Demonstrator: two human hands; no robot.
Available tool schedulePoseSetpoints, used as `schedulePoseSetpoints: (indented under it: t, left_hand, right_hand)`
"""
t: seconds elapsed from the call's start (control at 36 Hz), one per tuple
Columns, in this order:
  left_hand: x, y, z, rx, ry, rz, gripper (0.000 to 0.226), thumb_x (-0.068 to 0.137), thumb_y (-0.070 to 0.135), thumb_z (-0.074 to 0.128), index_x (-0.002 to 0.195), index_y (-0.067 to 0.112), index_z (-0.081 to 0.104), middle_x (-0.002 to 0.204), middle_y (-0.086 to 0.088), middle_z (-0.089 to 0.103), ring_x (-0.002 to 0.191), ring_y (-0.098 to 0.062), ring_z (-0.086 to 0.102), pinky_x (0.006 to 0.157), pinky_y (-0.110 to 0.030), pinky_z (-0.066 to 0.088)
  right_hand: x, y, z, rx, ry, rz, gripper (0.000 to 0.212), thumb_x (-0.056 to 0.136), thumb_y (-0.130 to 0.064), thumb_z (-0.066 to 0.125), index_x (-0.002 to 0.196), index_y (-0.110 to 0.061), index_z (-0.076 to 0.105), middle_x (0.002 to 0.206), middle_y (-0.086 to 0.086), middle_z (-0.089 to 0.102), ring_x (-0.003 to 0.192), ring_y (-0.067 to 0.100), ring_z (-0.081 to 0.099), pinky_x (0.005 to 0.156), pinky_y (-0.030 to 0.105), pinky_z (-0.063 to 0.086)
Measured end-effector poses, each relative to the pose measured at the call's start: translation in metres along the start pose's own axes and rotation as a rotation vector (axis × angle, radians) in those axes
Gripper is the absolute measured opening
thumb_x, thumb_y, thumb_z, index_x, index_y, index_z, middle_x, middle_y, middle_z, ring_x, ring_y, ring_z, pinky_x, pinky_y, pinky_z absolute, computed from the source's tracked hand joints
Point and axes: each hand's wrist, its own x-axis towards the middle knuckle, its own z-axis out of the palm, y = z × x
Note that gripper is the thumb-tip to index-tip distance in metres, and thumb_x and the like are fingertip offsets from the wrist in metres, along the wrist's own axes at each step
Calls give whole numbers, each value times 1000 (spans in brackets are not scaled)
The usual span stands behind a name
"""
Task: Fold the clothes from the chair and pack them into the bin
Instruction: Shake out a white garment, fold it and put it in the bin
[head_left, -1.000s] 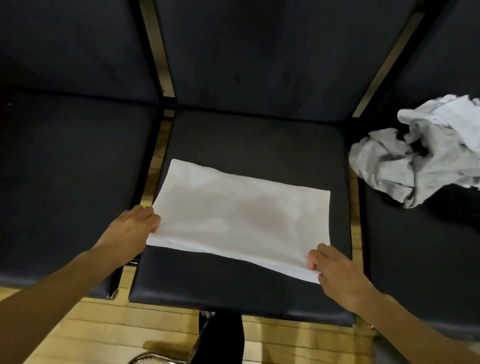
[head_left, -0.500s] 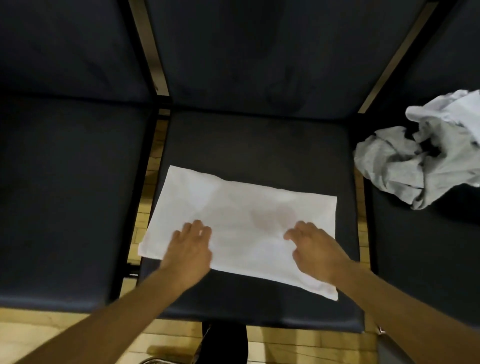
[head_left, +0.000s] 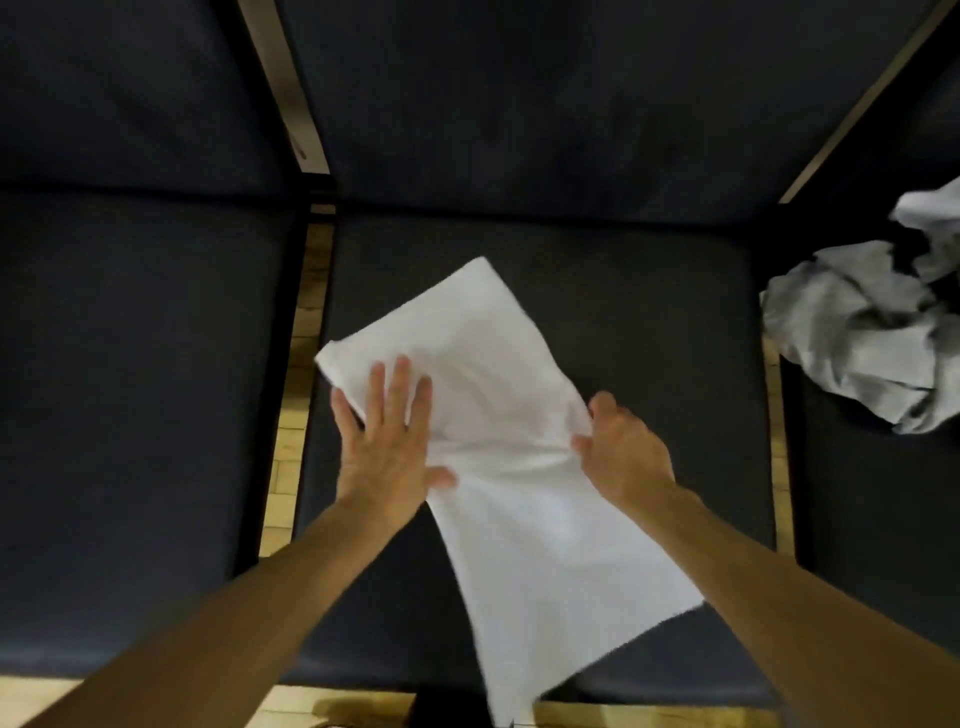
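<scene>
Right hand (head_left: 621, 449) pinches white garment (head_left: 498, 395) (its near end blurred, cut off).

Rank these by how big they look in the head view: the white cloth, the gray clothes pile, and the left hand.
1. White cloth, largest by far.
2. Gray clothes pile, though the frame edge cuts it off, so its full size is unsure.
3. Left hand, smallest.
</scene>
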Motion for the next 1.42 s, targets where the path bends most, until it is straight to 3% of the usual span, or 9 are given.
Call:
schedulePoseSetpoints:
  t: [0.14, 0.36, 0.58, 0.72, 0.94, 1.03, 1.28, 1.36, 1.42]
  left_hand:
    - [-3, 10, -19, -411, 21, -323, 84, 84, 47, 64, 145, 13, 17, 146, -9, 28, 134, -29, 29, 108, -45, 30]
    - [-10, 32, -18, -954, -90, -543, 60, 80, 30, 73, 120, 10, 32, 115, -16, 56, 100, -38, 60, 80, -45, 54]
    - [6, 25, -21, -1044, -208, -649, 36, 74, 22, 78, 103, 6, 63, 110, -15, 62, 94, -35, 62, 84, -43, 55]
    - [0, 24, -18, -1091, -159, -595, 16, 81, 19, 69, 90, 15, 57, 97, -8, 60, 80, -26, 58, 70, -30, 49]
    - [-8, 17, -18, -1245, -174, -313, 23, 84, 16, 69, 102, 21, 55, 87, 11, 58, 75, -2, 55, 59, -14, 42]
    - [-9, 17, -18, -1366, -236, -334, 24, 84, 13, 70, 95, 24, 53, 90, 11, 59, 80, -5, 57, 61, -15, 42]
    - [-16, 12, -38, -1474, -175, -370, 43, 78, 11, 75, 113, 16, 51, 103, -1, 64, 88, -12, 62, 73, -24, 52]
    - [-32, 13, -71, -1500, -117, -294, 53, 81, 7, 72, 124, 25, 46, 111, 15, 54, 95, -2, 54, 87, -19, 40]
    - [-51, 12, -100, -1509, -86, -236, 49, 83, 4, 69, 123, 26, 51, 112, 15, 53, 102, -6, 53, 84, -16, 41]
  right_hand:
    - [-24, 9, 18, 350, -236, 257, 54, 78, -30, 70, 115, -7, 39, 114, 16, 58, 100, 36, 61, 82, 46, 54]
    - [-22, 5, 22, 746, -61, 406, 51, 84, -32, 69, 118, -4, 43, 108, 12, 58, 85, 26, 59, 69, 33, 51]
    - [-29, 12, 30, 865, -62, 371, 19, 83, -22, 68, 94, -8, 61, 80, 2, 60, 66, 13, 56, 52, 22, 41]
    - [-40, 6, 31, 989, 33, 326, 13, 85, -21, 64, 88, -11, 55, 79, 2, 59, 66, 12, 56, 52, 22, 45]
    - [-48, 4, 37, 1107, -3, 316, 41, 82, -19, 71, 111, -9, 42, 91, -2, 55, 76, 9, 56, 53, 15, 43]
    - [-49, 10, 39, 1142, -15, 320, 51, 79, -12, 74, 117, -14, 41, 94, -6, 55, 80, 8, 57, 55, 14, 44]
    - [-56, 27, 18, 1234, 73, 259, 53, 92, -14, 60, 140, -22, 38, 113, -9, 57, 93, 4, 54, 63, 3, 42]
    - [-70, 30, -9, 1221, 89, 167, 45, 95, -12, 54, 136, -28, 46, 123, -7, 53, 105, 8, 52, 84, 9, 44]
    - [-90, 32, -35, 1195, 89, 105, 31, 96, -11, 52, 121, -29, 59, 120, -4, 59, 96, 5, 55, 83, 13, 46]
